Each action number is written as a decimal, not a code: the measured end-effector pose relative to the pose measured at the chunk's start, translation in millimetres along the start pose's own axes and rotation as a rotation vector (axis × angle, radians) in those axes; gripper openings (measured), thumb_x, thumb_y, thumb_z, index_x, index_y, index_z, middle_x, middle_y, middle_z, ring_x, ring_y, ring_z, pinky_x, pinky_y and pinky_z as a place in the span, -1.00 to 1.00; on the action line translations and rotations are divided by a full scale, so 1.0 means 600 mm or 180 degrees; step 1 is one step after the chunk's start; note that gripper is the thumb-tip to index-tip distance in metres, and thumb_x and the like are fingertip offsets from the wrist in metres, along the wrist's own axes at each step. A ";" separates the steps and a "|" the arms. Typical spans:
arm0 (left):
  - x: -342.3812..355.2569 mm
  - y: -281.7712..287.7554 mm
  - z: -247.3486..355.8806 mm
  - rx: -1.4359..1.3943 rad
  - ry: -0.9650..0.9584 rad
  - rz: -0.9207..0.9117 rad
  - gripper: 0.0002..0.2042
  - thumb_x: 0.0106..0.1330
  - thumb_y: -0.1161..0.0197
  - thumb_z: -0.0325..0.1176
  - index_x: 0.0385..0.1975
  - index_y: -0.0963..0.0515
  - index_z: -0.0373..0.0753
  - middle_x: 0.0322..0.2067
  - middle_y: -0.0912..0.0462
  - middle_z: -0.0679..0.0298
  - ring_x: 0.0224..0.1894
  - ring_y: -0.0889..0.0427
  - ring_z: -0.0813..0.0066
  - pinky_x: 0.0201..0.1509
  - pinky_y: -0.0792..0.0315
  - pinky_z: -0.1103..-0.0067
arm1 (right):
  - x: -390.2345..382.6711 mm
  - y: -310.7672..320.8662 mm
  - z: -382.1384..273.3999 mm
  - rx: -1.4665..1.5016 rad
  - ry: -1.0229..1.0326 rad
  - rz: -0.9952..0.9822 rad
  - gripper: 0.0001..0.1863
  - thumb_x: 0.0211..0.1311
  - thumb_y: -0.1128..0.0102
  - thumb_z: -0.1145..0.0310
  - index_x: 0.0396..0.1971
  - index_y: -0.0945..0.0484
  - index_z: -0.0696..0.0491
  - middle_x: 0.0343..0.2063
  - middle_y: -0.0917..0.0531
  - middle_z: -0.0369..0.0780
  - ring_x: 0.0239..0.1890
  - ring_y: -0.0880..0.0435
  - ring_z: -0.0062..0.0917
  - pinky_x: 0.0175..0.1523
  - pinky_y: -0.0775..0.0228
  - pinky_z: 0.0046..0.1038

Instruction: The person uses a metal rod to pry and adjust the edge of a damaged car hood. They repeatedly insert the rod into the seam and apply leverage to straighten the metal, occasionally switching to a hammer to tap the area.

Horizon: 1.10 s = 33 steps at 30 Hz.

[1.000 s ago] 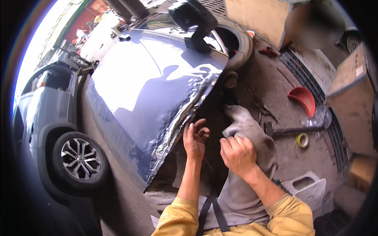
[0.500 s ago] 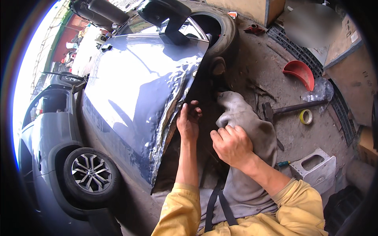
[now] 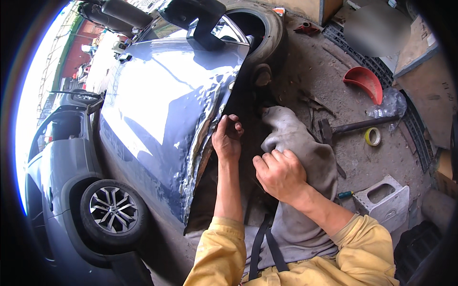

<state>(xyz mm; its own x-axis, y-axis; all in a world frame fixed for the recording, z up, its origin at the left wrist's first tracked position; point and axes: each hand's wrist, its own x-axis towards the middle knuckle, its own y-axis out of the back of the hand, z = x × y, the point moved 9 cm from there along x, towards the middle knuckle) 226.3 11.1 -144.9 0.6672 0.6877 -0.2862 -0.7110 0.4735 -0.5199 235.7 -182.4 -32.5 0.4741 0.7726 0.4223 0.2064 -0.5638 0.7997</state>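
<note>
A dark blue car door lies tilted in front of me, its crumpled, dented edge running down its right side. Beside that edge my left hand is raised, thumb tip against or very near the metal. Its fingers curl loosely, apart from the thumb, with nothing seen between them. To the right, my right hand is closed in a fist above my grey trouser leg. Whatever it may hold is hidden under the fingers. A black side mirror juts from the door's far end.
A tire lies beyond the door. Rightward on the floor are a hammer, yellow tape roll, red curved piece, clear plastic bag, screwdriver and grey step stool. A grey car stands left.
The view has shifted slightly. My left hand sits a little higher along the door's edge, its fingers still curled. My right fist keeps nearly the same place.
</note>
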 end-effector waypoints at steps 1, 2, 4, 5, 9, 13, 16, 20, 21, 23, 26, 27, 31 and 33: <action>0.000 0.002 0.000 -0.0003 -0.0007 0.0047 -0.80 0.47 -0.14 -0.27 -0.29 -0.58 -0.28 -0.32 -0.67 0.26 -0.42 -0.55 0.50 -0.36 -0.38 0.56 | 0.000 0.000 0.000 0.0007 0.0004 -0.0003 -0.82 0.05 -0.27 0.34 -0.34 -0.59 0.06 -0.54 -0.55 -0.32 -0.43 -0.57 -0.50 -0.31 -0.33 -0.41; 0.000 0.003 0.000 -0.0002 -0.0008 0.0063 -0.80 0.47 -0.14 -0.27 -0.29 -0.58 -0.28 -0.33 -0.67 0.26 -0.42 -0.55 0.50 -0.35 -0.38 0.56 | 0.001 0.001 -0.001 0.0015 0.0008 -0.0006 -0.82 0.05 -0.27 0.34 -0.34 -0.59 0.06 -0.54 -0.55 -0.32 -0.43 -0.57 -0.50 -0.31 -0.33 -0.41; 0.002 0.006 -0.001 0.0000 -0.0004 0.0088 -0.80 0.46 -0.15 -0.27 -0.31 -0.57 -0.27 -0.34 -0.66 0.27 -0.42 -0.55 0.51 -0.35 -0.38 0.55 | 0.001 0.001 -0.001 0.0021 0.0005 -0.0014 -0.82 0.05 -0.27 0.34 -0.34 -0.60 0.06 -0.54 -0.55 -0.32 -0.43 -0.57 -0.50 -0.31 -0.33 -0.41; 0.003 0.005 -0.003 -0.0029 0.0008 0.0043 -0.80 0.46 -0.15 -0.27 -0.31 -0.57 -0.27 -0.34 -0.66 0.27 -0.42 -0.55 0.51 -0.34 -0.38 0.55 | 0.001 0.001 -0.001 0.0020 -0.0001 -0.0019 -0.82 0.05 -0.27 0.34 -0.34 -0.60 0.06 -0.54 -0.55 -0.32 -0.43 -0.57 -0.50 -0.32 -0.33 -0.41; 0.006 0.003 -0.005 -0.0102 0.0040 -0.0108 -0.80 0.46 -0.15 -0.26 -0.32 -0.57 -0.25 -0.35 -0.65 0.28 -0.39 -0.56 0.50 -0.32 -0.39 0.56 | 0.003 0.006 -0.003 -0.0005 0.0008 0.0026 -0.90 0.07 -0.16 0.37 -0.40 -0.56 0.03 -0.54 -0.55 -0.32 -0.41 -0.58 -0.51 -0.30 -0.33 -0.44; 0.010 0.006 -0.003 -0.0031 -0.0010 -0.0056 -0.80 0.46 -0.15 -0.24 -0.19 -0.58 -0.23 -0.23 -0.69 0.27 -0.30 -0.62 0.47 -0.28 -0.43 0.56 | 0.003 0.005 -0.004 0.0007 0.0012 0.0019 -0.87 0.06 -0.20 0.36 -0.37 -0.58 0.04 -0.54 -0.56 -0.32 -0.42 -0.58 -0.50 -0.30 -0.33 -0.43; -0.003 -0.007 0.003 -0.0074 -0.0127 0.0220 -0.80 0.46 -0.16 -0.19 -0.07 -0.59 -0.10 -0.07 -0.72 0.32 -0.14 -0.67 0.47 -0.15 -0.45 0.52 | 0.000 -0.001 0.001 -0.0020 -0.0007 0.0003 -0.82 0.05 -0.27 0.33 -0.34 -0.60 0.06 -0.54 -0.56 -0.32 -0.42 -0.57 -0.49 -0.31 -0.34 -0.41; 0.002 -0.018 0.010 -0.0387 -0.0243 0.0290 -0.70 0.47 -0.17 -0.11 0.06 -0.54 -0.10 0.03 -0.68 0.29 -0.11 -0.66 0.47 -0.10 -0.45 0.55 | -0.001 -0.004 -0.002 -0.0042 0.0007 -0.0043 -0.81 0.04 -0.27 0.33 -0.33 -0.60 0.06 -0.53 -0.57 -0.32 -0.42 -0.58 -0.49 -0.30 -0.34 -0.41; 0.003 -0.014 0.008 -0.0422 -0.0252 0.0426 -0.72 0.46 -0.19 -0.13 0.03 -0.55 -0.10 -0.01 -0.69 0.31 -0.12 -0.66 0.47 -0.11 -0.45 0.55 | 0.000 -0.004 -0.002 -0.0044 0.0011 -0.0053 -0.81 0.04 -0.26 0.33 -0.33 -0.60 0.06 -0.53 -0.57 -0.31 -0.42 -0.58 -0.49 -0.30 -0.34 -0.41; 0.008 -0.006 0.005 -0.0488 -0.0274 0.0699 -0.77 0.44 -0.22 -0.17 -0.03 -0.57 -0.10 -0.09 -0.72 0.33 -0.13 -0.67 0.48 -0.14 -0.46 0.54 | 0.000 -0.004 -0.003 -0.0042 0.0003 -0.0075 -0.81 0.04 -0.26 0.33 -0.32 -0.60 0.06 -0.53 -0.57 -0.31 -0.41 -0.58 -0.49 -0.30 -0.34 -0.41; 0.014 0.004 0.002 -0.0702 -0.0218 0.0853 -0.84 0.39 -0.29 -0.22 -0.15 -0.60 -0.10 -0.22 -0.73 0.39 -0.20 -0.67 0.49 -0.21 -0.47 0.54 | 0.001 -0.002 -0.004 -0.0041 0.0000 -0.0082 -0.80 0.05 -0.26 0.33 -0.32 -0.61 0.07 -0.53 -0.57 -0.31 -0.41 -0.58 -0.49 -0.30 -0.34 -0.41; 0.016 0.007 0.000 -0.0742 -0.0208 0.0888 -0.85 0.38 -0.30 -0.22 -0.17 -0.61 -0.10 -0.25 -0.73 0.40 -0.24 -0.67 0.49 -0.23 -0.47 0.55 | 0.001 -0.002 -0.004 -0.0041 0.0002 -0.0079 -0.80 0.05 -0.26 0.33 -0.32 -0.61 0.07 -0.53 -0.57 -0.31 -0.41 -0.58 -0.49 -0.30 -0.34 -0.41; 0.019 0.010 -0.005 -0.0834 -0.0202 0.1031 -0.86 0.35 -0.34 -0.23 -0.24 -0.62 -0.10 -0.34 -0.71 0.42 -0.36 -0.63 0.52 -0.30 -0.47 0.56 | 0.001 -0.001 -0.003 -0.0036 0.0005 -0.0062 -0.80 0.05 -0.26 0.34 -0.32 -0.61 0.08 -0.53 -0.57 -0.30 -0.41 -0.59 -0.49 -0.30 -0.33 -0.42; 0.020 0.009 -0.005 -0.0827 -0.0204 0.1074 -0.86 0.34 -0.35 -0.23 -0.24 -0.62 -0.11 -0.36 -0.70 0.43 -0.40 -0.62 0.52 -0.33 -0.47 0.56 | 0.001 -0.001 -0.003 -0.0032 0.0009 -0.0056 -0.80 0.05 -0.26 0.34 -0.32 -0.61 0.08 -0.53 -0.57 -0.30 -0.41 -0.59 -0.49 -0.30 -0.33 -0.42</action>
<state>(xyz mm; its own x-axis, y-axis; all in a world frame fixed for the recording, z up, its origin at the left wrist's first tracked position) 231.4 20.0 -153.6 0.3858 0.8170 -0.4286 -0.8020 0.0673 -0.5935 234.3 -181.1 -32.0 0.4680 0.7831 0.4095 0.2060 -0.5473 0.8112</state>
